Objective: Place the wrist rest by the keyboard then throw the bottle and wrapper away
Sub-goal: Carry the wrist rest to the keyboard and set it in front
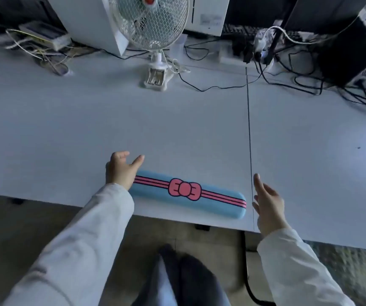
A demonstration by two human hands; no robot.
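A long blue wrist rest (213,203) with pink stripes and a pink bow lies flat near the front edge of the white desk (177,129). My left hand (120,171) is over its left end, fingers spread, holding nothing. Just off the rest's right end hovers my right hand (268,206), also open, with a small gap to the rest. A dark keyboard (236,30) shows partly at the back, between the white boxes and cables. No bottle or wrapper is in view.
A white clip fan (153,25) stands at the back centre on its base (154,78). White computer cases (87,16), a power strip (232,55) and tangled black cables (310,85) line the back. A black tower (349,47) sits back right. The floor lies below the desk edge.
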